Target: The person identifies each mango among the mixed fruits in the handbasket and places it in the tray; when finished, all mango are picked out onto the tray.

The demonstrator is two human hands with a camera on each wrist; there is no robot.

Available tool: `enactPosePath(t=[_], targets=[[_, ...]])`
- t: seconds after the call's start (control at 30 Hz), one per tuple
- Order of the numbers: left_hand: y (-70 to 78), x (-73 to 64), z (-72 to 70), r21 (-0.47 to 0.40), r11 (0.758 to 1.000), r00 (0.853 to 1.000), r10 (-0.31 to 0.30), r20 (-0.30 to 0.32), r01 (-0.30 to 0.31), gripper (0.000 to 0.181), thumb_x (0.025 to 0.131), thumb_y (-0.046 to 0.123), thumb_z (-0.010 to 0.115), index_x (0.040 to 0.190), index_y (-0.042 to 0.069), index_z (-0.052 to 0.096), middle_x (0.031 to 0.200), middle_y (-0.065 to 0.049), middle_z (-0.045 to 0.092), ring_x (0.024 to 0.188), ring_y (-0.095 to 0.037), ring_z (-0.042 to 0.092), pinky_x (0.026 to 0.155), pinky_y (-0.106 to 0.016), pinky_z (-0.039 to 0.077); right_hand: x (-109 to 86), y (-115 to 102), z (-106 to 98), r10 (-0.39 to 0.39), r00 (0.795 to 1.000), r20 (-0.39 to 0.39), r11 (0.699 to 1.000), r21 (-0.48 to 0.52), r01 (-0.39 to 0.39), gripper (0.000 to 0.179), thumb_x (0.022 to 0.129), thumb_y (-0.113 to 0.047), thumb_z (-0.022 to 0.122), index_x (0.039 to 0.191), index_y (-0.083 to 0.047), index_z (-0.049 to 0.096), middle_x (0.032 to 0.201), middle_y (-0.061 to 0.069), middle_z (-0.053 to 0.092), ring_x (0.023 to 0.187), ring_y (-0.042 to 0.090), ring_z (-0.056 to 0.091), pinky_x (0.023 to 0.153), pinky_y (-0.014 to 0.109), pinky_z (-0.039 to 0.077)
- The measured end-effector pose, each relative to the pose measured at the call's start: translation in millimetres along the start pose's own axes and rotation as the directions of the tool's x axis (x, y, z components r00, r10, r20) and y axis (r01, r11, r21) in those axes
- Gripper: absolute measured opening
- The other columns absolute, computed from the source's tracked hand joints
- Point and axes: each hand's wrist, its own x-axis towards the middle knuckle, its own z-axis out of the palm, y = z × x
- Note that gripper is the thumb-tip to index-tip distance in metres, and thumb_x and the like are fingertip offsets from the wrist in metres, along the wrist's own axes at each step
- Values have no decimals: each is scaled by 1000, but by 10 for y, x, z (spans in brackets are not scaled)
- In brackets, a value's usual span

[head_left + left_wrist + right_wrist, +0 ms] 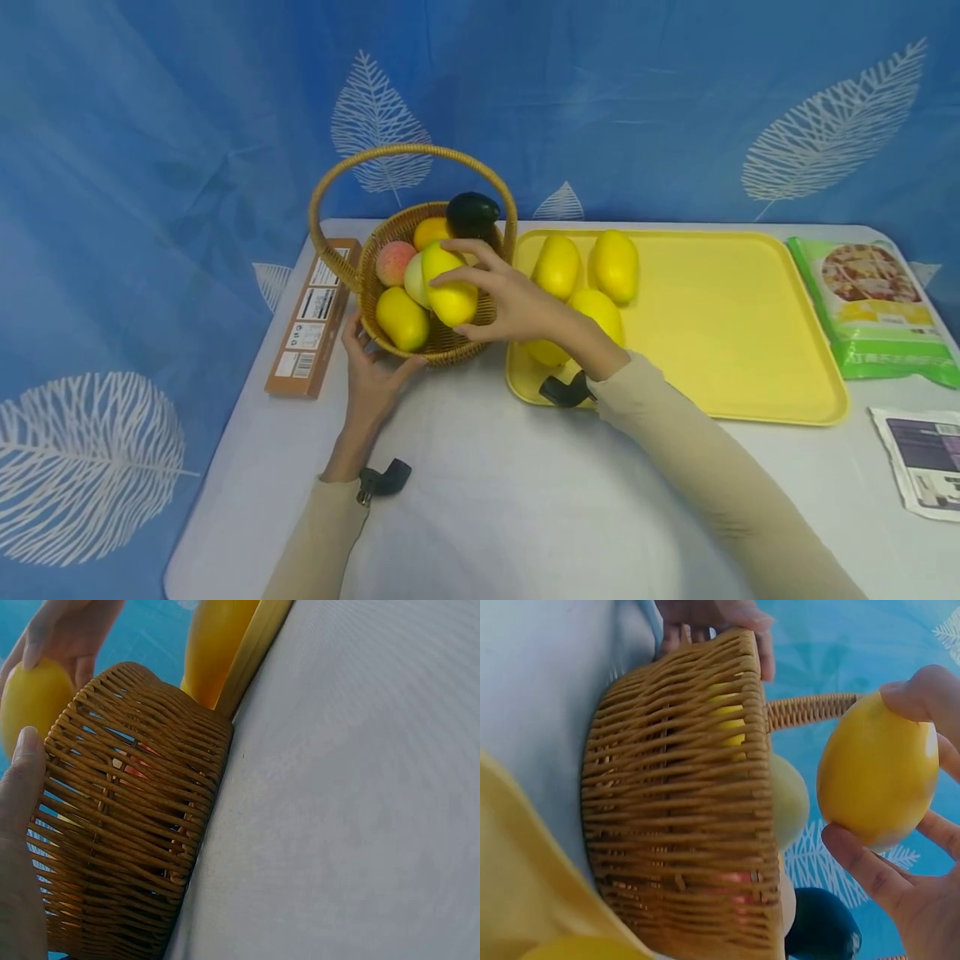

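My right hand [504, 292] pinches a yellow mango [877, 772] between thumb and fingers, over the wicker basket [457, 357]. In the right wrist view the mango is apart from the basket's rim. At the basket's near left side my left hand [375, 375] grips the wall, its thumb [26, 769] by the rim in the left wrist view. Inside the basket lie another yellow mango [402, 319], a pink peach [395, 263], an orange fruit [430, 232], a pale green fruit [414, 280] partly hidden by the held mango, and a dark green avocado [472, 213] against the far rim.
Right of the basket, a yellow tray [720, 325] carries several yellow mangoes [615, 267]. A brown box [311, 325] lies left of the basket. Farther right are a green food packet [873, 308] and a white-and-purple packet [926, 462]. The basket's tall handle [412, 150] arches upward.
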Motion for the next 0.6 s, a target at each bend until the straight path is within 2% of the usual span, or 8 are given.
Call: enactPosePath(t=[0.23,0.47,0.6], targets=[[1,-1,-3,2,1000,1000,-32,1,32,105,76,4,80,152,-1,8,154,-27,19,135,-39,35,99,-51,38,-190,17,-111,7,999,-38,999,33,-6,55,79,-22,78,131,-21,59,158,6,24,144,25,29,106,45,43],[5,1,0,-13,999,999,-46,3,46,105,76,2,78,153,0,8,155,-27,18,135,-38,34,99,-50,37,-455,24,-207,43,995,-93,999,1,-43,57,78,-20,80,130,-22,60,159,4,24,137,24,40,94,40,51],[3,-4,-4,-12,999,999,-47,4,47,104,76,2,78,152,-1,8,155,-26,18,136,-38,35,99,-49,37,-611,51,-263,57,990,-128,998,5,-57,58,75,-17,81,129,-20,61,158,4,25,137,27,40,94,41,51]])
